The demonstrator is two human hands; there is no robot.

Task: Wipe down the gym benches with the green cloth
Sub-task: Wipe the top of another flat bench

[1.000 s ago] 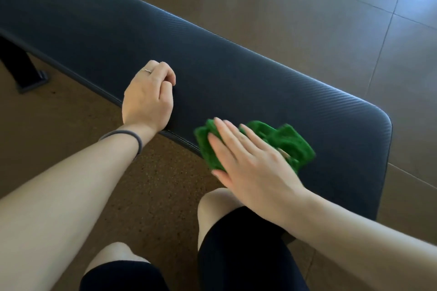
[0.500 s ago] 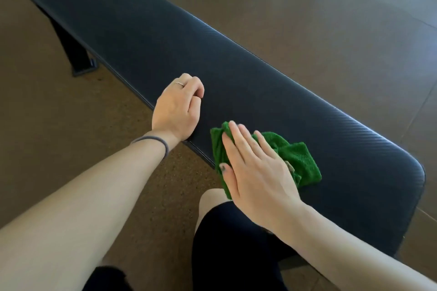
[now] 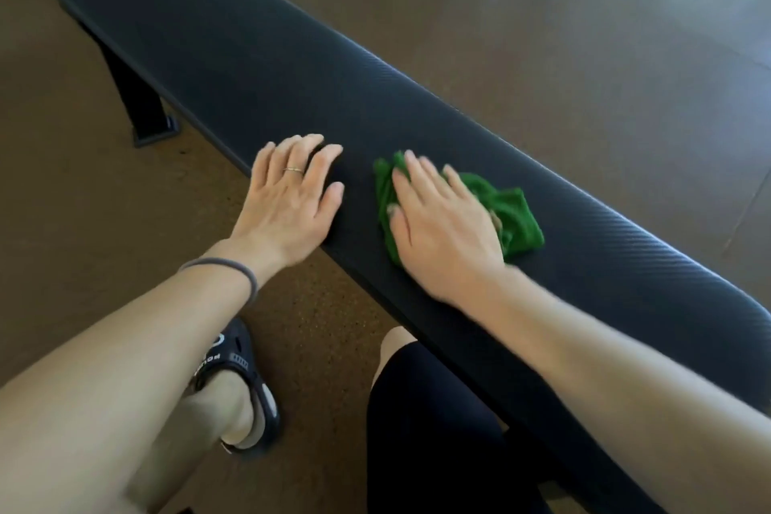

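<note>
Nearest the camera, a dark clog [image 3: 238,384] on one foot stands on the brown floor [image 3: 75,163], beside a knee in black shorts [image 3: 434,430]. Beyond them, both hands lie on the near edge of the black bench [image 3: 258,54]. The right hand [image 3: 442,230] presses flat with straight fingers on the green cloth [image 3: 513,217], which is crumpled on the bench top. Just beside it, apart from the cloth, the left hand [image 3: 288,200], wearing a ring [image 3: 293,170] and a grey wristband [image 3: 225,269], rests palm down, fingers extended and holding nothing. Farther off stands a bench leg [image 3: 137,100].
</note>
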